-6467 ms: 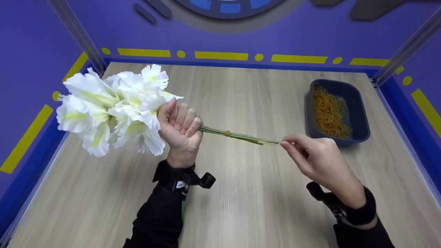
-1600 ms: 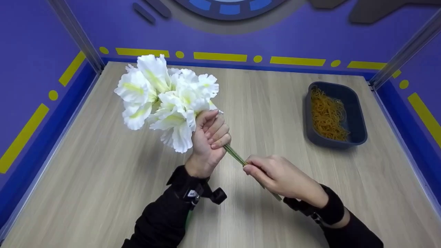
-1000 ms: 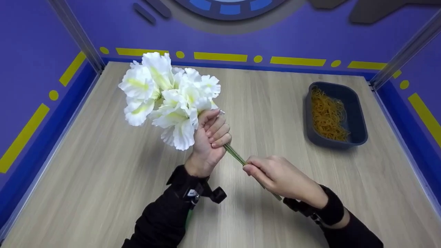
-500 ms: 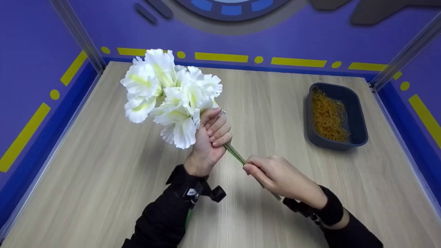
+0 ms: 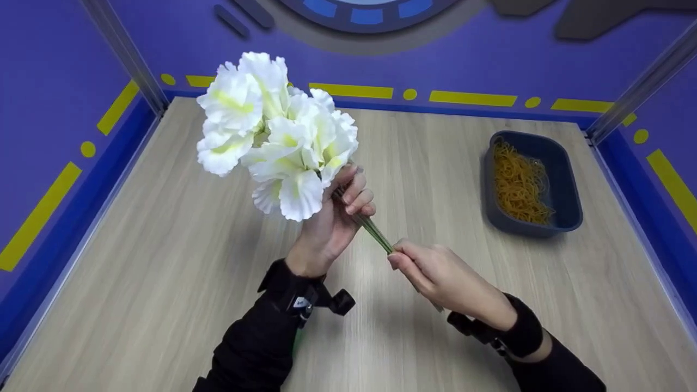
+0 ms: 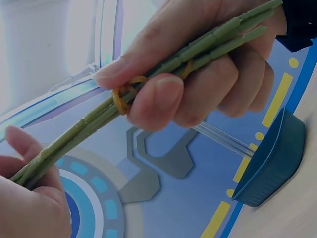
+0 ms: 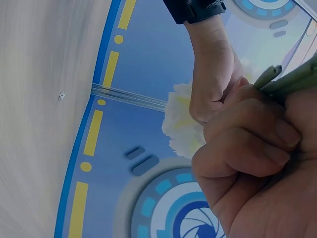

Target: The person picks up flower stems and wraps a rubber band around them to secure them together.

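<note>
A bouquet of white flowers [image 5: 288, 136] with yellow-streaked petals is held aslant above the table, blossoms toward the upper left. My left hand [image 5: 329, 234] has its fingers loosely curled round the green stems [image 5: 375, 234] just below the blossoms, and the stems show in the palm. Lower down, my right hand [image 5: 452, 277] grips the same stems between thumb and curled fingers. In the left wrist view, a yellow rubber band [image 6: 120, 101] circles the stems right at the right thumb and index fingertips. The stems' cut ends [image 7: 270, 75] stick out past the right hand in its wrist view.
At the back right of the wooden table [image 5: 425, 163] stands a dark blue plastic box [image 5: 569, 188] with a heap of yellow rubber bands [image 5: 517, 185] along its left side. Purple-blue panels [image 5: 381, 65] enclose the table at the back and sides.
My right hand has moved from the stem ends up to the banded stems. The bouquet has shifted right and tilted steeper. Lately the blossoms rose a little and my left fingers loosened.
</note>
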`<state>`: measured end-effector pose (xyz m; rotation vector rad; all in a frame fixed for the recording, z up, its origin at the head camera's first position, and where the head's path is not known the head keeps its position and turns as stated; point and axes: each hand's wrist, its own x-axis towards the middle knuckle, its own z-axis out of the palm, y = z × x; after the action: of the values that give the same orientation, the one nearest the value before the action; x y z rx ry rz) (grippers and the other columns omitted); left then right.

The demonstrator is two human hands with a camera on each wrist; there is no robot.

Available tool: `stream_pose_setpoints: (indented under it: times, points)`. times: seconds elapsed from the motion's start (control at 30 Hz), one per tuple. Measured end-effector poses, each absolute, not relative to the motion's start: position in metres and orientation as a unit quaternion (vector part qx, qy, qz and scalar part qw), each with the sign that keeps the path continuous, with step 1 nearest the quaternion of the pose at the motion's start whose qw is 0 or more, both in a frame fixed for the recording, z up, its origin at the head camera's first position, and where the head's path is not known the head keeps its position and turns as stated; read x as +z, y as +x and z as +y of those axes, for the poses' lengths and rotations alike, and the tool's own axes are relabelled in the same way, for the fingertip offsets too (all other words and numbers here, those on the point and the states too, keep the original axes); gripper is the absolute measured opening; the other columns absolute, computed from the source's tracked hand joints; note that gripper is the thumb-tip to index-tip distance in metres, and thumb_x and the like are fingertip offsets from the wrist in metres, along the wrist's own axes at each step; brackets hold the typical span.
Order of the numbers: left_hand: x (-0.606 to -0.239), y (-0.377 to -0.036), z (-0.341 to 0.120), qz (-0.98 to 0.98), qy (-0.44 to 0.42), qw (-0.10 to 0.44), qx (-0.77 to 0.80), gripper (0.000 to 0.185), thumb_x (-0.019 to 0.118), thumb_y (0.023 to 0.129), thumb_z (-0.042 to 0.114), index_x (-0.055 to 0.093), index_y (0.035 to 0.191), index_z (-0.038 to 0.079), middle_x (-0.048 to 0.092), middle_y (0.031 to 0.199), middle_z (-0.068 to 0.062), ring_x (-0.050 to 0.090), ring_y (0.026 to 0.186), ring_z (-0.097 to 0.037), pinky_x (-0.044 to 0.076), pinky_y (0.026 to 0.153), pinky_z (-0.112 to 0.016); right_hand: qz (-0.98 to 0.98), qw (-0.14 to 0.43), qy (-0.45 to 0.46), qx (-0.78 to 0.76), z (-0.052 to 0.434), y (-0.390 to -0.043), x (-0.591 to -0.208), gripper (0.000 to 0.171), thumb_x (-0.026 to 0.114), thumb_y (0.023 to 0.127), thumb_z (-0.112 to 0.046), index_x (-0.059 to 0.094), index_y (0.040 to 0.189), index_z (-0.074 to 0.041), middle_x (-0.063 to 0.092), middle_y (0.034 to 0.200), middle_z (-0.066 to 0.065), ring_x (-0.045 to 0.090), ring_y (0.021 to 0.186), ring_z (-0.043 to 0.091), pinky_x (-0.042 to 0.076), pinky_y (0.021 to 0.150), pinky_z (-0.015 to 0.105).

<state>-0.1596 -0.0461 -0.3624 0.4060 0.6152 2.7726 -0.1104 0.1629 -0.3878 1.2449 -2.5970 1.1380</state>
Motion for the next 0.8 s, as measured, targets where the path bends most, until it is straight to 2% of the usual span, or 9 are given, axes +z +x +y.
stream_pose_setpoints:
  times: [0.2, 0.37, 0.6, 0.73, 0.8]
  points:
    - [-0.358, -0.155, -0.047, 0.235, 0.18, 0.14, 0.945, 0.021, 0.072, 0.093, 0.018, 0.053, 0.098, 0.011, 0.051, 0.067, 0.001, 0.053, 0.061, -0.013, 0.057, 0.073, -0.032, -0.816, 0.059, 0.414, 0.398, 0.162, -0.112, -0.389, 0.014, 0.055, 0.103, -0.004, 0.058, 0.093, -0.013, 0.039, 0.067, -0.012, 0.031, 0.053, -0.005, 0.028, 0.042, 0.01]
    - [-0.355, -0.15, -0.045, 0.26, 0.207, 0.151, 0.931, 0.026, 0.061, 0.098, 0.014, 0.052, 0.122, 0.008, 0.065, 0.084, -0.005, 0.063, 0.082, -0.02, 0.054, 0.093, -0.041, -0.801, 0.07, 0.405, 0.434, 0.162, -0.112, -0.389, 0.015, 0.053, 0.102, 0.002, 0.059, 0.095, -0.01, 0.042, 0.061, -0.008, 0.035, 0.049, -0.005, 0.03, 0.038, 0.011]
    - [-0.35, -0.145, -0.042, 0.34, 0.234, 0.169, 0.895, 0.042, 0.053, 0.101, 0.013, 0.046, 0.14, 0.001, 0.067, 0.109, -0.01, 0.065, 0.099, -0.023, 0.051, 0.099, -0.041, -0.772, 0.08, 0.389, 0.496, 0.162, -0.111, -0.389, 0.02, 0.05, 0.1, 0.01, 0.058, 0.096, -0.008, 0.044, 0.058, -0.002, 0.039, 0.045, 0.002, 0.033, 0.037, 0.014]
    - [-0.349, -0.141, -0.038, 0.455, 0.271, 0.128, 0.839, 0.046, 0.051, 0.103, 0.01, 0.043, 0.146, -0.003, 0.063, 0.12, -0.017, 0.062, 0.113, -0.027, 0.048, 0.105, -0.045, -0.765, 0.1, 0.373, 0.516, 0.161, -0.112, -0.388, 0.022, 0.046, 0.1, 0.011, 0.057, 0.095, -0.007, 0.046, 0.061, -0.001, 0.04, 0.049, 0.004, 0.036, 0.039, 0.017]
    - [-0.349, -0.139, -0.035, 0.523, 0.285, 0.093, 0.798, 0.046, 0.051, 0.104, 0.009, 0.043, 0.148, -0.003, 0.063, 0.122, -0.019, 0.062, 0.114, -0.027, 0.049, 0.103, -0.045, -0.764, 0.105, 0.364, 0.522, 0.161, -0.112, -0.387, 0.022, 0.045, 0.101, 0.011, 0.057, 0.095, -0.006, 0.047, 0.063, 0.0, 0.041, 0.051, 0.004, 0.036, 0.039, 0.018]
